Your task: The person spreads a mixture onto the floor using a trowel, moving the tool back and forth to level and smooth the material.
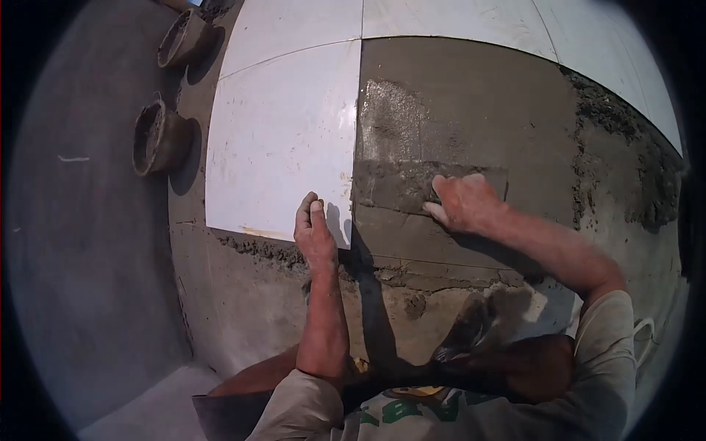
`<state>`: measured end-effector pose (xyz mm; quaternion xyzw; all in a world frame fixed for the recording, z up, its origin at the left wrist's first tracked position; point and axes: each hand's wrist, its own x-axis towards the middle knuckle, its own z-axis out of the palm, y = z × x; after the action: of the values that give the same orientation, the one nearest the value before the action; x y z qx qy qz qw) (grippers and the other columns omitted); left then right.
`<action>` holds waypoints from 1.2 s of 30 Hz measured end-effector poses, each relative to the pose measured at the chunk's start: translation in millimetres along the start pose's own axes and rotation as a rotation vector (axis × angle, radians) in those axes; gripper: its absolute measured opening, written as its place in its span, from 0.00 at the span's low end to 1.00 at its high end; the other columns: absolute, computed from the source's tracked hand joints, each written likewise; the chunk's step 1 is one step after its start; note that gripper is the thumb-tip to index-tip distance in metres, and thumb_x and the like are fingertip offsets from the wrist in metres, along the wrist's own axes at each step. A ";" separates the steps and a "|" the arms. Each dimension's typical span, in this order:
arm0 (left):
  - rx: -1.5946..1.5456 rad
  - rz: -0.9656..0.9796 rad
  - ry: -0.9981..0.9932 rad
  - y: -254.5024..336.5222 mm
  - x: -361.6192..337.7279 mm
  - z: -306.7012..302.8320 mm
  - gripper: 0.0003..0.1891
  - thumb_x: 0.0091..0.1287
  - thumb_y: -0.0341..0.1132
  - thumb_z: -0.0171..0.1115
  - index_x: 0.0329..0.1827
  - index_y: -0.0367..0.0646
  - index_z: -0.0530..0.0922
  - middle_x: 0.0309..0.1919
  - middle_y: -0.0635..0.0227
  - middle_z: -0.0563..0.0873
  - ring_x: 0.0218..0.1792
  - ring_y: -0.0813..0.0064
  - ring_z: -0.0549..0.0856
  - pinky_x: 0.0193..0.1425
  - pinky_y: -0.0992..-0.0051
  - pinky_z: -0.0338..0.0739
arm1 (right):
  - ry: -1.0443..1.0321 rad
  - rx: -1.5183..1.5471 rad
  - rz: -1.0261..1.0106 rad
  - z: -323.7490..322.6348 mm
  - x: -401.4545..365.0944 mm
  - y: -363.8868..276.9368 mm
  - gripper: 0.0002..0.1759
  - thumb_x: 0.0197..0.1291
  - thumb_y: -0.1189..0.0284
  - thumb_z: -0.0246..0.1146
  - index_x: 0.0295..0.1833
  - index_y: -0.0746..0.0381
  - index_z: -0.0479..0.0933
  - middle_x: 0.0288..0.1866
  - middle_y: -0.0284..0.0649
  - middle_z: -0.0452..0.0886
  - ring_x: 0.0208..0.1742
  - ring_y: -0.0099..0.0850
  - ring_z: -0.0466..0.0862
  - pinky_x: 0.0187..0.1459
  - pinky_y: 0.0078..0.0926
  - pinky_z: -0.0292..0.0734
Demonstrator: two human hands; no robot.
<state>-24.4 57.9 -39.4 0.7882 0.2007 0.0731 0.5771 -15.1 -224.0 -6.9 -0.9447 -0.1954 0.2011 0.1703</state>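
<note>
My right hand (469, 203) is closed around the handle of a flat rectangular plastering trowel (397, 185), its blade smeared with grey mortar. The blade lies across the wet mortar bed (478, 95), its left end right at the edge of a large white tile (283, 140). A glossy, wetter patch shows just beyond the trowel. My left hand (314, 229) hovers over the tile's lower right corner, fingers stretched upward and holding nothing, its shadow falling on the tile. The handle itself is hidden under my right fingers.
Two mortar-caked buckets (160, 138) stand left of the tile. More white tiles (456, 18) border the bed along the far side. Rough, crumbly mortar (654, 184) lies at the right. In front, my legs are bent near the bed's ragged edge.
</note>
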 end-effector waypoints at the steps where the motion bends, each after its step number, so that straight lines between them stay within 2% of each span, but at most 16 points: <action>1: 0.000 0.003 -0.006 0.1 0.9 0.4 0.24 0.72 0.45 0.55 0.61 0.31 0.74 0.53 0.55 0.81 0.56 0.67 0.79 0.61 0.70 0.72 | -0.003 -0.018 0.013 -5.1 5.3 2.7 0.24 0.65 0.53 0.57 0.41 0.68 0.72 0.26 0.50 0.81 0.33 0.49 0.84 0.39 0.45 0.79; 8: -0.052 -0.008 0.002 -0.1 4.5 0.7 0.22 0.72 0.42 0.56 0.60 0.32 0.75 0.53 0.56 0.82 0.55 0.68 0.79 0.61 0.70 0.72 | 0.054 -0.089 0.144 -38.1 46.6 33.1 0.25 0.66 0.53 0.56 0.44 0.69 0.73 0.32 0.53 0.82 0.39 0.48 0.84 0.44 0.45 0.79; 9: 0.004 -0.007 0.009 1.1 5.7 -0.7 0.22 0.72 0.42 0.55 0.59 0.31 0.75 0.53 0.56 0.82 0.55 0.68 0.79 0.61 0.70 0.72 | 0.055 -0.066 0.167 -47.6 51.6 35.2 0.25 0.66 0.53 0.56 0.45 0.69 0.74 0.36 0.54 0.83 0.43 0.49 0.84 0.47 0.45 0.78; 13: 0.086 -0.004 0.007 5.6 8.8 -5.9 0.21 0.72 0.40 0.54 0.58 0.30 0.76 0.52 0.57 0.82 0.54 0.68 0.79 0.61 0.70 0.72 | 0.108 -0.078 0.226 -61.5 77.2 53.2 0.24 0.66 0.55 0.56 0.48 0.68 0.75 0.42 0.53 0.83 0.48 0.49 0.83 0.52 0.45 0.76; 17: 0.051 -0.001 -0.011 -6.7 15.2 -10.3 0.21 0.72 0.40 0.54 0.59 0.30 0.75 0.51 0.57 0.82 0.55 0.68 0.79 0.60 0.70 0.72 | 0.143 -0.064 0.223 -72.8 89.0 65.3 0.25 0.65 0.54 0.56 0.48 0.68 0.77 0.43 0.53 0.83 0.49 0.49 0.83 0.53 0.45 0.76; 22: 0.044 -0.042 0.001 -0.1 19.0 -11.1 0.21 0.72 0.40 0.56 0.58 0.30 0.76 0.50 0.58 0.82 0.53 0.69 0.79 0.60 0.71 0.71 | 0.190 -0.068 0.256 -80.5 107.3 78.2 0.24 0.64 0.54 0.58 0.43 0.68 0.81 0.43 0.54 0.84 0.50 0.48 0.83 0.52 0.44 0.77; 26: 0.046 0.017 -0.030 3.1 21.7 -9.6 0.20 0.72 0.40 0.55 0.58 0.31 0.76 0.51 0.59 0.82 0.53 0.70 0.79 0.60 0.71 0.72 | 0.242 -0.050 0.292 -83.5 123.7 87.7 0.24 0.64 0.55 0.58 0.42 0.67 0.82 0.43 0.53 0.84 0.50 0.47 0.83 0.52 0.43 0.78; 28: 0.030 0.013 -0.042 0.5 21.4 -7.8 0.20 0.72 0.39 0.55 0.58 0.31 0.76 0.51 0.59 0.82 0.54 0.70 0.79 0.60 0.71 0.71 | 0.178 -0.055 0.309 -89.1 126.4 86.3 0.24 0.65 0.55 0.57 0.47 0.67 0.76 0.43 0.53 0.83 0.50 0.49 0.82 0.53 0.45 0.76; 36: 0.053 -0.036 -0.096 7.5 5.8 3.9 0.19 0.73 0.38 0.53 0.59 0.31 0.75 0.52 0.58 0.81 0.55 0.70 0.79 0.61 0.71 0.71 | 0.184 -0.043 0.362 -99.3 134.3 85.6 0.26 0.66 0.53 0.55 0.49 0.67 0.77 0.46 0.53 0.83 0.52 0.49 0.82 0.54 0.45 0.76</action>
<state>-16.0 55.0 -34.2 0.8021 0.1889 0.0194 0.5662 168.2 -263.4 2.2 -0.9822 -0.0104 0.1369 0.1284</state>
